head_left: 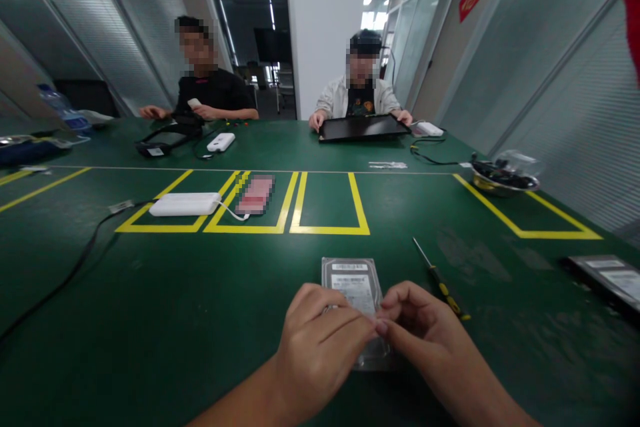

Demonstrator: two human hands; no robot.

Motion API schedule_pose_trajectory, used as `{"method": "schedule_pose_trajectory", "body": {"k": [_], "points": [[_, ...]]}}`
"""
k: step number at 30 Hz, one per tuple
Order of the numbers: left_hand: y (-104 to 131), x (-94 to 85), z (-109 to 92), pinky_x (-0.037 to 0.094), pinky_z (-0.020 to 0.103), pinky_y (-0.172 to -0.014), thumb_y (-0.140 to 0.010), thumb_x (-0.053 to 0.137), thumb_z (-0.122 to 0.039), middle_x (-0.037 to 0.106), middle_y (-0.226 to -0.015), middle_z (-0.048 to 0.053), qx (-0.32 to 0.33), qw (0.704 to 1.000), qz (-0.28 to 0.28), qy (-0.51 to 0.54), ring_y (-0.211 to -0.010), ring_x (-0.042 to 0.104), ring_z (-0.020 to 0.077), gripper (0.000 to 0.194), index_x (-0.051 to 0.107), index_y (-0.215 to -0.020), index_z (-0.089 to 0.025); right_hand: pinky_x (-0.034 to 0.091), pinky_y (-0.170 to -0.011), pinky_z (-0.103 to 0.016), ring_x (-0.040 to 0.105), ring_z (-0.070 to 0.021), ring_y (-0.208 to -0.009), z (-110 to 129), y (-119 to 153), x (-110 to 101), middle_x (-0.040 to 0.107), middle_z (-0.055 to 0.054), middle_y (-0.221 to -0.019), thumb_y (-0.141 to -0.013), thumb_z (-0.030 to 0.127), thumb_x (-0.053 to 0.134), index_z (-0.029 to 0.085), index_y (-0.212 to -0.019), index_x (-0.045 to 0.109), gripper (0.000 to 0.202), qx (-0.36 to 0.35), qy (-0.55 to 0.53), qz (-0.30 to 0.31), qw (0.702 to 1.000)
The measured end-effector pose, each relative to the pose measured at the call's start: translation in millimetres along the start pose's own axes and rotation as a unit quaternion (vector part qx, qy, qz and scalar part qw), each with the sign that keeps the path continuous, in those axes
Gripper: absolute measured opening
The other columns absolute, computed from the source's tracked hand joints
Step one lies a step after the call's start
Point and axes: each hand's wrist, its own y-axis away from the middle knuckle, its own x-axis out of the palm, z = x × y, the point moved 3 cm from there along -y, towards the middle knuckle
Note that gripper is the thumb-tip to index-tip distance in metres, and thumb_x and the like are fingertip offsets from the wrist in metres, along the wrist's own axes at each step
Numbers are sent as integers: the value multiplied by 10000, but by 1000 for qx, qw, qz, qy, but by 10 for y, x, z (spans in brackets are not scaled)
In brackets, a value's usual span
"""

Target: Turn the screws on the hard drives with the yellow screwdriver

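Observation:
A silver hard disk drive [350,270] with a white label lies flat on the green table right in front of me. Both hands are over its lower part and hide much of the label. My left hand [317,340] comes in from the left, its fingers bent and closed. Thumb and forefinger of my right hand [425,330] are pinched together, meeting the left fingertips above the drive. Anything between these fingertips is too small or hidden to make out. To the right of the drive lies a screwdriver [444,285] with a black and yellow handle, touched by neither hand.
Another drive [607,277] lies at the right edge. A bowl [500,185] holds dark parts. Yellow tape [330,230] marks rectangles on the table, where a white power bank [185,204] and a phone [256,195] lie. Opposite sit two people, one holding a black panel [365,127].

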Motion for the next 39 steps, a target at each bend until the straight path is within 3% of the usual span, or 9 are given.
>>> {"method": "schedule_pose_trajectory", "body": {"k": [6, 9, 11, 13, 16, 20, 26, 32, 39], "points": [[28, 13, 9, 368, 364, -751, -907, 629, -107, 739, -865, -1, 10, 999, 4, -47, -827, 603, 193, 124, 659, -1001, -182, 459, -637, -240, 605, -147, -735, -20, 49, 0, 662, -32, -823, -841, 428, 694, 187, -905, 536, 295, -3, 59, -1, 998], [21, 16, 40, 375, 379, -754, -886, 609, -95, 704, -822, 19, -1, 999, 18, -38, -798, 571, 203, 93, 626, -940, -169, 482, -696, -278, 632, -173, -810, 39, 56, -76, 673, -39, -887, -908, 403, 592, 205, -949, 572, 204, -54, 194, -1, 979], [25, 23, 65, 390, 378, -742, -879, 577, -92, 671, -809, 38, -10, 999, 31, -8, -779, 553, 202, 82, 595, -920, -162, 478, -732, -318, 621, -187, -822, 105, 24, -209, 663, -40, -894, -931, 351, 528, 216, -940, 610, 158, -129, 373, -36, 918], [38, 33, 87, 402, 366, -722, -875, 545, -82, 641, -807, 50, -23, 999, 36, 26, -765, 542, 195, 91, 576, -915, -159, 463, -746, -370, 600, -214, -806, 163, -27, -388, 643, -53, -865, -932, 308, 485, 212, -910, 626, 172, -189, 546, -96, 811], [59, 50, 110, 409, 348, -699, -855, 527, -61, 605, -787, 48, -46, 996, 33, 62, -749, 524, 184, 113, 567, -885, -162, 438, -669, -394, 565, -245, -733, 190, -112, -670, 586, -70, -775, -916, 317, 507, 195, -795, 597, 194, -146, 723, -152, 658], [64, 64, 129, 411, 332, -675, -846, 518, -54, 590, -761, 37, -66, 994, 27, 86, -721, 510, 170, 122, 565, -862, -166, 362, -522, -307, 591, -261, -770, 207, -130, -890, 568, -94, -876, -909, 356, 564, 189, -906, 594, 170, -45, 791, -184, 582], [52, 66, 150, 425, 329, -679, -903, 496, -93, 612, -787, 38, -69, 992, 39, 97, -723, 531, 168, 124, 587, -942, -167, 272, -493, -274, 638, -262, -765, 120, -136, -905, 579, -95, -912, -956, 256, 493, 176, -984, 521, 89, 57, 765, -147, 624], [41, 65, 151, 422, 342, -733, -949, 502, -134, 635, -838, 43, -89, 989, 69, 99, -791, 555, 185, 98, 589, -958, -177, 327, -530, -301, 637, -251, -737, 126, -187, -913, 600, -93, -941, -973, 246, 398, 193, -1026, 491, 119, 43, 741, -164, 649], [-4, 104, 218, 413, 348, -771, -943, 546, -158, 641, -867, 31, -120, 982, 107, 98, -845, 558, 196, 69, 595, -904, -186, 427, -694, -321, 568, -193, -761, 223, -248, -896, 584, -34, -859, -869, 427, 557, 208, -1020, 508, 271, -147, 368, -257, 881]]}}
